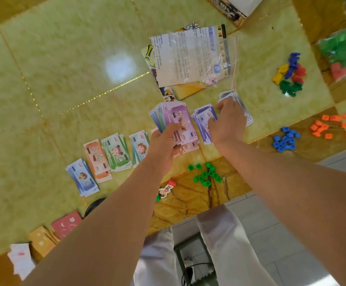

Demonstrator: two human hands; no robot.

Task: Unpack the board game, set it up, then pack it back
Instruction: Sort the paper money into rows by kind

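My left hand [164, 141] grips a fanned stack of play money [176, 118] with a purple note on top, held above the table. My right hand [228, 118] reaches down onto grey-purple notes [204, 115] lying on the table, fingers curled over them; whether it grips them I cannot tell. Sorted piles of notes lie in a row to the left: blue [82, 177], orange [96, 159], green [117, 152] and teal [140, 148]. A pink pile [190, 146] sits under my left hand.
A rule sheet inside a clear plastic bag [190, 56] lies on the folded board. Small plastic houses lie in heaps: green [206, 174], blue [284, 140], orange [329, 125]. Coloured pawns [291, 74] sit at right. Red and orange card decks [52, 232] lie near the front-left table edge.
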